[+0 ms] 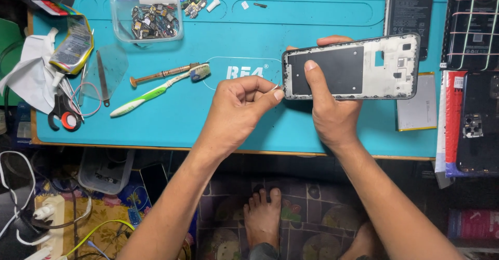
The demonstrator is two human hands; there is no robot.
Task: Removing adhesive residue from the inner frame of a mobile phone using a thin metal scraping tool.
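In the head view, a phone frame (351,66) is held just above a blue work mat (291,21), with its long axis running left to right across the view and its inner side turned up. It is grasped by the right hand (330,101): the thumb is pressed on the dark panel near the frame's left end, and fingertips are seen curling over the far long edge. The left hand (240,104) is clenched in a pinch just beside the frame's near left corner, so the frame lies to the right of that pinch; something thin and pale, perhaps a sliver of adhesive or a fine tool tip, seems to be nipped between thumb and forefinger, though it is too small to be sure. Of the two hands, the left is set nearer to the frame's short left edge.

The frame is seen as a thin, rigid rectangle with a dark rim, a matt black panel over its left half and pale, cut-out metal over its right half. The mat is smooth and rubbery, with moulded round and oblong recesses. On it, to the left, are laid a green and white toothbrush (156,89), a slim wooden-handled tool (158,75), scissors (62,112) and a clear plastic tub (148,14) filled with small electronic parts.
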